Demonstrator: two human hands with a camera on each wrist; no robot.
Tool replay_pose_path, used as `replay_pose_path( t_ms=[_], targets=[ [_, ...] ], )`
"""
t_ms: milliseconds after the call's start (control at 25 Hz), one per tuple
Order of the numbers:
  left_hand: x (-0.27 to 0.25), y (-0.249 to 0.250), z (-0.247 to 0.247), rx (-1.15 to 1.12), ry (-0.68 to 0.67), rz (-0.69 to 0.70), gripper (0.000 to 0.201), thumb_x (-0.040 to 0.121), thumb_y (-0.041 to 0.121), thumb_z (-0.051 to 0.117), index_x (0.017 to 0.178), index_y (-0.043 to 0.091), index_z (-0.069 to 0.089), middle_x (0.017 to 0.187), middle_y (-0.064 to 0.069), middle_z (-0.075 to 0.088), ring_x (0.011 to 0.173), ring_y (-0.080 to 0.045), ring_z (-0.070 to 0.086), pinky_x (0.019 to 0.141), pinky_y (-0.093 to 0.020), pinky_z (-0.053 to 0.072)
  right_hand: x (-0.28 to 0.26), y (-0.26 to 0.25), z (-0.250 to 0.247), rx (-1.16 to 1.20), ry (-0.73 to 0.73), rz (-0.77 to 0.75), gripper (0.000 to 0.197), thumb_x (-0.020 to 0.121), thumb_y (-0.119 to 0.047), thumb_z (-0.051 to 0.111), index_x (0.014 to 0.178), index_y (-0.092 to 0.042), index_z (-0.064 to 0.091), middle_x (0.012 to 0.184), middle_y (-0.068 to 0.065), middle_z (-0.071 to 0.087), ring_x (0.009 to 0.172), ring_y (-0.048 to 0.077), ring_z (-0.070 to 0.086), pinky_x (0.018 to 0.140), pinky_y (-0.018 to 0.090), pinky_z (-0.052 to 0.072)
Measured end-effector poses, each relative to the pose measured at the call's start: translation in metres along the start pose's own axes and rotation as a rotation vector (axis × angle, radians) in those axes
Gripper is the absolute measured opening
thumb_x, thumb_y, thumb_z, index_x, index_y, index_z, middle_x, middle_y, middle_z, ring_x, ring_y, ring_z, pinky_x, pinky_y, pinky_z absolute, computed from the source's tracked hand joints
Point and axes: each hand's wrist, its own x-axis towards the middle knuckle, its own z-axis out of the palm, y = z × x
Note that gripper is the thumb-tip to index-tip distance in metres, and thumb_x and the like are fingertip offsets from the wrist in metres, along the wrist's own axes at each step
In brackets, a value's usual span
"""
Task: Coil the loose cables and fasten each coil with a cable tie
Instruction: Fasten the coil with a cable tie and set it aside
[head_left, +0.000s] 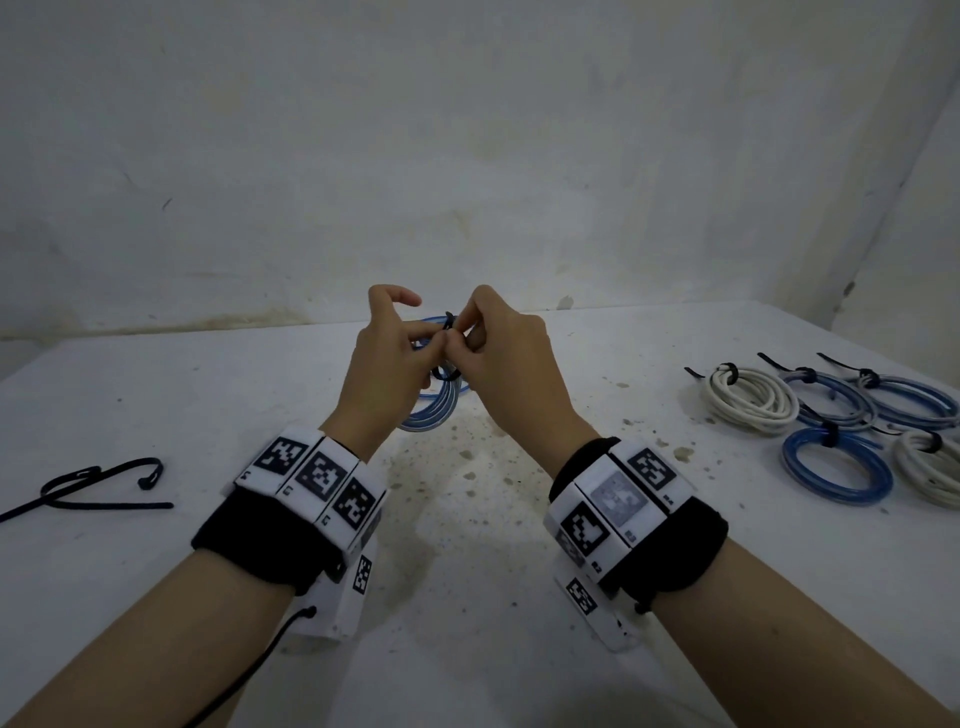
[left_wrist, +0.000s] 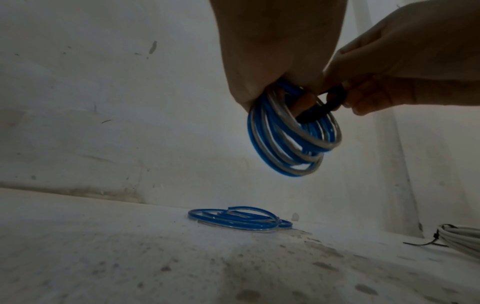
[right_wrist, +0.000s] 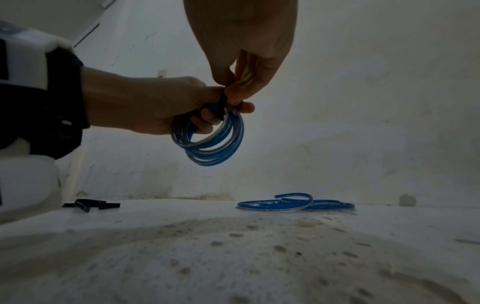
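A small coil of blue and clear plastic-coated cable (head_left: 434, 410) hangs in the air at the centre of the head view, held above the white speckled worktop (head_left: 467, 545). A black cable tie (left_wrist: 320, 107) loops around the top of the coil. The left hand (head_left: 387, 358) grips the coil, with fingers curled through its loops, as the right wrist view shows. The right hand (head_left: 511, 358) pinches the black tie between thumb and fingertips, right beside the left hand's fingers.

On the worktop beyond the hands, lower centre in both wrist views, a second blue cable (right_wrist: 296, 203) lies loose and flat in open loops, with no tie on it.

At the right edge of the head view sits a group of finished coils, each bound by a black tie: a white cable coil (head_left: 750, 397), two pale blue coils (head_left: 831, 405) behind and beside it, a bright blue coil (head_left: 836, 467) nearer the viewer, and another white coil (head_left: 930, 467) partly cut off by the frame edge.

At the lower left of the head view, spare black cable ties (head_left: 98, 483) lie loose on the worktop, well apart from the hands.

Both wrists wear black bands carrying white blocks printed with square black markers (head_left: 322, 475). There are no containers in view.
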Motion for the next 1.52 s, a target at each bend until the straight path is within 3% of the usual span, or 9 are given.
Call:
replay_pose_path(
  t_ms=[200,320,480,680,920,1040,1240,1400,1520],
  targets=[
    [-0.006,0.006,-0.002,-0.033,-0.106,0.050,0.025,0.091,0.013,0.057,0.107,0.016,0.037,0.079,0.004,0.067,0.050,0.004,0.057,0.048,-0.009,0.041,0.001,-0.003,-0.005,-0.017,0.023,0.042,0.010,0.093,-0.011,0.050,0.086,-0.006,0.048,0.065,0.002,0.053,0.063,0.023,0.057,0.060,0.037,0.050],
    [-0.006,0.008,-0.005,-0.036,-0.090,0.058,0.023,0.092,0.013,0.054,0.106,0.015,0.036,0.074,0.004,0.067,0.051,0.002,0.057,0.050,-0.008,0.040,0.003,-0.011,-0.008,-0.007,-0.012,0.076,0.013,0.096,-0.023,0.049,0.091,-0.010,0.046,0.069,-0.001,0.056,0.061,0.016,0.055,0.056,0.029,0.046],
    [-0.004,0.021,-0.015,-0.103,-0.071,0.079,0.025,0.092,0.009,0.053,0.105,0.015,0.034,0.078,0.001,0.069,0.052,-0.002,0.056,0.049,-0.012,0.040,0.026,-0.022,-0.020,0.005,-0.103,0.334,0.030,0.094,-0.044,0.046,0.088,-0.015,0.053,0.071,-0.003,0.058,0.067,0.015,0.053,0.064,0.029,0.038],
    [-0.004,0.032,-0.027,-0.103,-0.134,0.061,0.019,0.094,0.009,0.050,0.102,0.014,0.033,0.084,-0.005,0.072,0.045,-0.005,0.045,0.047,-0.016,0.037,0.036,-0.039,-0.030,0.537,-0.123,0.469,0.023,0.089,-0.016,0.061,0.067,-0.008,0.057,0.071,0.005,0.057,0.065,0.012,0.050,0.048,0.010,0.040],
    [-0.020,0.045,-0.017,-0.035,-0.135,0.187,0.021,0.099,0.012,0.038,0.083,0.023,0.048,0.060,0.012,0.061,0.044,-0.004,0.041,0.045,-0.013,0.032,0.057,-0.037,-0.034,0.245,0.095,0.444,0.037,0.091,-0.022,0.058,0.057,-0.017,0.044,0.075,0.003,0.060,0.066,0.017,0.049,0.073,0.037,0.045],
    [-0.022,0.048,-0.013,0.003,-0.056,0.219,0.021,0.099,0.012,0.038,0.080,0.016,0.047,0.059,0.010,0.053,0.046,-0.001,0.045,0.047,-0.010,0.032,0.054,-0.037,-0.036,0.370,0.099,0.490,0.027,0.090,-0.025,0.059,0.065,-0.015,0.059,0.069,-0.003,0.058,0.062,0.012,0.049,0.065,0.029,0.046],
    [-0.018,0.038,-0.020,-0.079,0.078,0.122,0.001,0.098,0.011,0.038,0.097,0.012,0.038,0.057,0.000,0.051,0.041,-0.002,0.042,0.045,-0.016,0.033,0.035,-0.041,-0.042,0.771,-0.225,0.664,0.031,0.087,-0.032,0.063,0.102,-0.005,0.065,0.075,-0.002,0.064,0.067,0.010,0.059,0.061,0.024,0.047],
    [-0.020,0.035,-0.024,-0.087,0.098,0.065,0.003,0.098,0.011,0.038,0.100,0.012,0.035,0.053,-0.002,0.047,0.039,-0.003,0.038,0.042,-0.013,0.031,0.023,-0.045,-0.038,0.853,-0.244,0.610,0.010,0.088,-0.021,0.062,0.089,-0.012,0.065,0.076,-0.002,0.066,0.070,0.007,0.063,0.061,0.023,0.049],
    [-0.018,0.040,-0.026,0.073,0.088,0.144,0.004,0.099,0.015,0.038,0.096,0.012,0.037,0.055,0.001,0.052,0.041,-0.003,0.048,0.042,-0.010,0.032,0.022,-0.048,-0.025,0.617,-0.086,0.345,0.008,0.089,-0.013,0.059,0.083,-0.009,0.064,0.072,0.007,0.063,0.070,0.021,0.064,0.068,0.030,0.057]
  ],
)
